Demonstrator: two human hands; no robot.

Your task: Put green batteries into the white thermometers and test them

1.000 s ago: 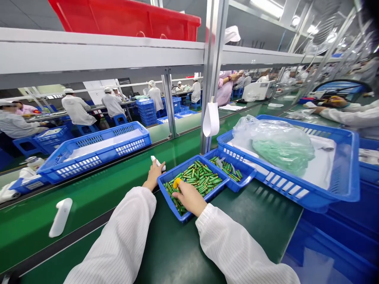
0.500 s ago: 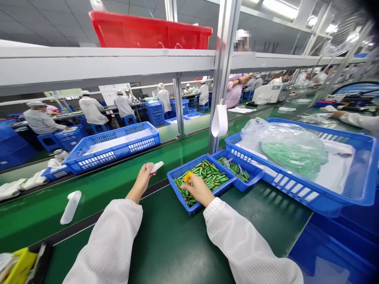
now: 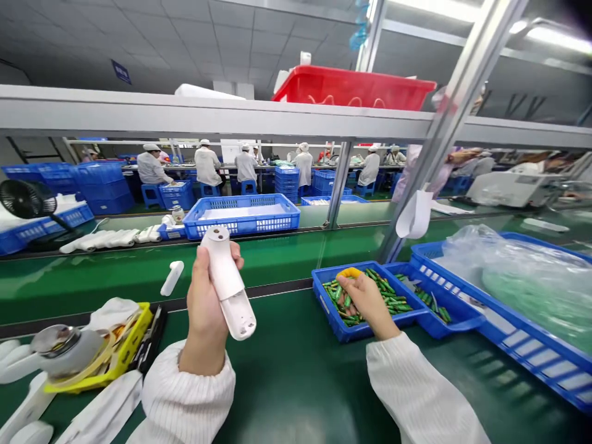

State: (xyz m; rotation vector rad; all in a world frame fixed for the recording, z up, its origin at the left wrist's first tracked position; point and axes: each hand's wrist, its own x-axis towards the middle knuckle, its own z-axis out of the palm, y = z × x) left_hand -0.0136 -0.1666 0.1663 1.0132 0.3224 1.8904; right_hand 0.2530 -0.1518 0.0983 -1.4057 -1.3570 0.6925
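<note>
Left of centre, my left hand (image 3: 206, 296) has its fingers wrapped round the white handheld housing (image 3: 227, 282), lifted upright over the worktop (image 3: 287, 370), nothing fitted that I can see. Right of centre, my right hand (image 3: 365, 297) digs in the blue tray (image 3: 333, 311) of green batteries (image 3: 393, 297), fingers curled, apparently pinching some; count and housing opening hidden.

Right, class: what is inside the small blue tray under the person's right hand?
The small blue tray holds green batteries. The right hand lies among them and covers some, so what its fingers hold cannot be seen.
</note>
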